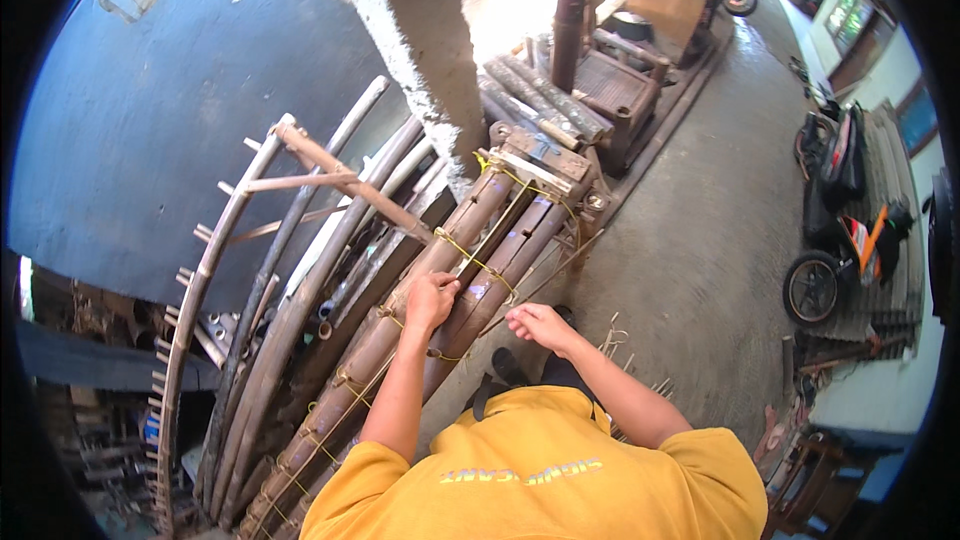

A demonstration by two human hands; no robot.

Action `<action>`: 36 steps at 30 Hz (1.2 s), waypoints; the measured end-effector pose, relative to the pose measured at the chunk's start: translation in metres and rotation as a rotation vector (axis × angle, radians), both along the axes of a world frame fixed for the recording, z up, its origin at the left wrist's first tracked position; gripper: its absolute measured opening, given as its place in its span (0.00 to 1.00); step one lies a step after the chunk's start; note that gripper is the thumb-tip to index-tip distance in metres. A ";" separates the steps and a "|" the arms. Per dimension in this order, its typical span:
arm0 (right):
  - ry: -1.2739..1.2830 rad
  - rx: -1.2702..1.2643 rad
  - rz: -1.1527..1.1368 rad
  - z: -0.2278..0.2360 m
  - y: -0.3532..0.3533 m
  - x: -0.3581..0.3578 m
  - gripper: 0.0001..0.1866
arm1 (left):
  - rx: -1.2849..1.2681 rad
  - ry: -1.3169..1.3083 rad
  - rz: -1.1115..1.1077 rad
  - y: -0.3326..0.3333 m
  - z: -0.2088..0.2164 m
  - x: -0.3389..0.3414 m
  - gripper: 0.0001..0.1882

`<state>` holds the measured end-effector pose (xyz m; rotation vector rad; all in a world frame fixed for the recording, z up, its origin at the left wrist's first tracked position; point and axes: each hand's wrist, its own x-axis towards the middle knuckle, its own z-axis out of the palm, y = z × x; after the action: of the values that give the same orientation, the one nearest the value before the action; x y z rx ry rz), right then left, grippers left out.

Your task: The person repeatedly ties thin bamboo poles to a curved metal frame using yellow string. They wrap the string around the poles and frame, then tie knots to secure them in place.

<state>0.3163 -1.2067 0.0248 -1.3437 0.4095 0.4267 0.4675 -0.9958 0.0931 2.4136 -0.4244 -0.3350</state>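
Two long brown bamboo poles [487,290] lie side by side, running away from me, with yellow cord [470,255] wound round them at several places. My left hand [432,298] rests on the poles with its fingers bent and pressed together near the gap between them; whatever they pinch is hidden. Just right of the poles, my right hand [540,327] is closed, thumb and fingertips together. A loose end of the cord comes close to those fingertips, but whether they hold it is too small to tell.
A bamboo ladder-like frame [205,270] and other poles [290,330] lean at the left by a dark blue wall [150,140]. More cut poles [545,100] lie beyond a brown wooden block [545,155]. Motorbikes [835,180] stand along the paved lane [690,220] at right.
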 end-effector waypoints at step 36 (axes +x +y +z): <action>-0.987 -0.444 0.484 0.051 -0.083 0.073 0.13 | 0.363 -0.128 0.297 -0.017 -0.082 0.154 0.17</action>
<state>0.3888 -1.2901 0.0760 -1.9029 -0.6908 0.0160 0.6214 -1.0132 0.0109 2.8142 -0.0553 -0.1338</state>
